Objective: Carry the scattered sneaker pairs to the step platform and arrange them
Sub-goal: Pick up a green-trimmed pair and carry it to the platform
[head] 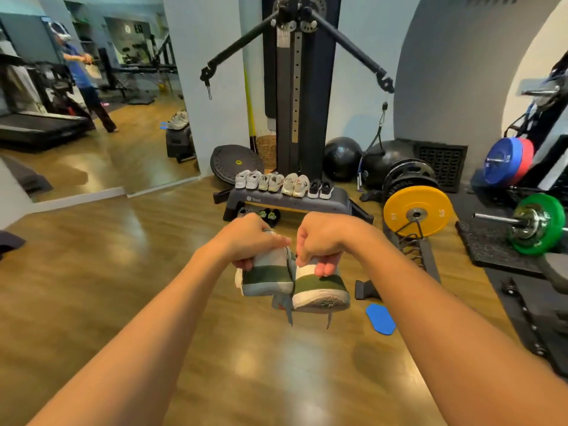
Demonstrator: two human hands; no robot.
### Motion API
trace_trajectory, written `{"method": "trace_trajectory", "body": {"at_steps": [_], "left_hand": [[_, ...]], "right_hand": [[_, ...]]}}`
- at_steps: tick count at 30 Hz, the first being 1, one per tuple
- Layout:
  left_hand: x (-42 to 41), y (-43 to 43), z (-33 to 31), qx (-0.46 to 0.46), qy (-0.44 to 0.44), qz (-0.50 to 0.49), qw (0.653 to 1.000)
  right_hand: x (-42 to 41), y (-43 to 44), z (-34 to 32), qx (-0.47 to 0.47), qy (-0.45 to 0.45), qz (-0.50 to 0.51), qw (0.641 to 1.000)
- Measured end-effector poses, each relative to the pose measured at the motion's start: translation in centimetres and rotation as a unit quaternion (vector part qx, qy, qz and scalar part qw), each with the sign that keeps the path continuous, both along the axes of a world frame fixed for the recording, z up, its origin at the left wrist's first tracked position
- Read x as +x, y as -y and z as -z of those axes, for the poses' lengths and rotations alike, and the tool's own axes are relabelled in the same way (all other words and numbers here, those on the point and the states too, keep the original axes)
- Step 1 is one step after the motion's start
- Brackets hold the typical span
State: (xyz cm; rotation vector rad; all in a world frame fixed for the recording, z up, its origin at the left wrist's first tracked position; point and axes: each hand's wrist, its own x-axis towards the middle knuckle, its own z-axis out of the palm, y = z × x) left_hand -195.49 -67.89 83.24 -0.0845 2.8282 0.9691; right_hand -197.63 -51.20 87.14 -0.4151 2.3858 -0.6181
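Observation:
My left hand (252, 241) grips a grey sneaker with a dark green band (267, 278) at its heel collar. My right hand (319, 241) grips the matching sneaker (319, 290) the same way, and both hang side by side above the wooden floor with laces dangling. Ahead stands the grey step platform (292, 202) with several sneaker pairs lined along its top: white pairs (248, 179) at the left, pale ones (295, 184) in the middle, a black pair (320, 189) at the right. A dark pair with green insoles (268, 215) lies under the platform's front.
A cable machine (296, 87) rises behind the platform. Black exercise balls (342, 158), a yellow weight plate (418, 215) on a stand and a barbell with a green plate (539, 224) fill the right. A blue insole (380, 318) lies on the floor. A wall mirror (92, 96) is left.

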Motion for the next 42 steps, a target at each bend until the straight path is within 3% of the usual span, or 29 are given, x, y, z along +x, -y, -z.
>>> {"method": "trace_trajectory", "body": {"at_steps": [13,26,37,42], "left_hand": [[-32.5,7.7,3.6,0.011,0.052,0.012,0.998],[-65.7,15.2,9.9,-0.007,0.154,0.107,0.982],[-88.1,18.9,22.1,-0.028,0.097,0.093,0.991],[-94.6,20.6,30.5,-0.025,0.138,0.098,0.985]], "right_hand": [[-34.2,8.0,4.3,0.004,0.03,0.017,0.999],[-63.3,15.5,11.7,0.044,0.066,0.091,0.993],[-86.8,19.9,23.1,0.066,0.002,0.102,0.993],[-92.8,22.4,31.7,0.088,-0.034,0.107,0.99]]}}
